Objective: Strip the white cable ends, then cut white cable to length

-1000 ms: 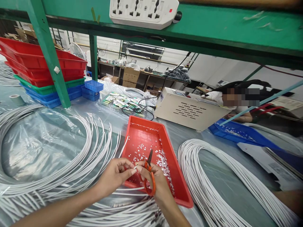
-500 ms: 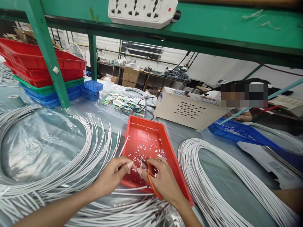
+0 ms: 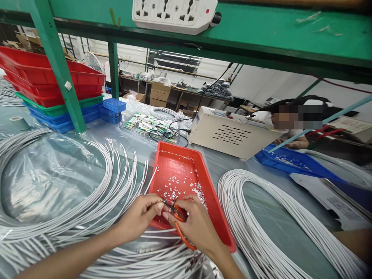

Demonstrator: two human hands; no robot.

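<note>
My left hand [image 3: 139, 219] is closed in a pinch over the near part of a red tray [image 3: 174, 161], on the end of a white cable [image 3: 151, 180]; the tip is mostly hidden by my fingers. My right hand [image 3: 199, 223] is wrapped round orange-handled cutters [image 3: 180, 231]. Their dark jaws point left and meet the left fingertips at the cable end. Small white clippings [image 3: 199, 192] lie scattered over the tray's floor, thickest along its right side. Below my hands runs a bundle of loose white cables [image 3: 136, 255].
Coiled white cables lie at left [image 3: 106, 182] and right [image 3: 247, 201]. A beige metal box [image 3: 232, 135] stands behind the tray. Stacked bins [image 3: 52, 73] are at far left. A green beam [image 3: 276, 35] with a power strip [image 3: 174, 15] crosses overhead. Another person sits at right by a blue tray [image 3: 290, 159].
My right hand has moved slightly left and down, bringing the cutters' jaws to my left fingertips. My left hand stays nearly in place, still pinching.
</note>
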